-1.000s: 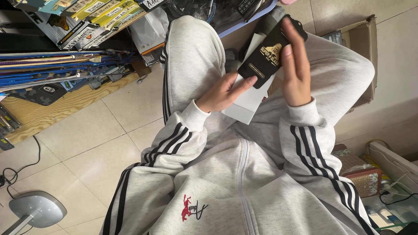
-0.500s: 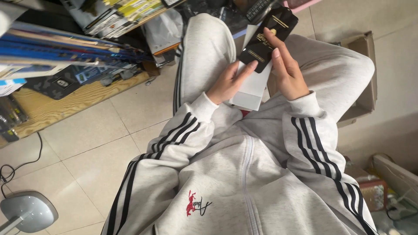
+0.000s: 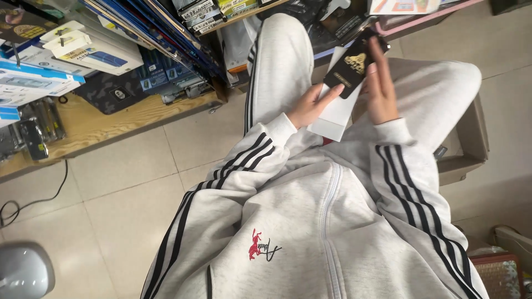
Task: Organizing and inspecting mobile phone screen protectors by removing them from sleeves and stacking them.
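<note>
Head view, looking down on a seated person. Nearest the camera is the grey zip-up sweatshirt (image 3: 332,232), with black triple stripes along both sleeves and a small red emblem on the chest. Beyond it, over the lap, the left hand (image 3: 310,105) lies palm up with its fingers extended under a white flat box (image 3: 335,113), supporting it from below and from the left edge; the hand is open rather than clenched. On top of the white box rests a black flat package (image 3: 352,69) bearing a gold emblem. Its long axis runs diagonally, from lower left near the left fingertips to upper right, where the far end points away from the body towards the shelving. The right hand (image 3: 379,91) presses on the package's right long edge, fingers straight and together along that edge, thumb hidden; it steadies the package against the box without closing round it. Both knees in grey striped trousers (image 3: 277,61) flank the hands. To the right, on the tiled floor (image 3: 127,188), stands an open cardboard box (image 3: 471,138). Farthest away, at upper left, a wooden shelf (image 3: 100,124) carries packaged goods (image 3: 88,47).
</note>
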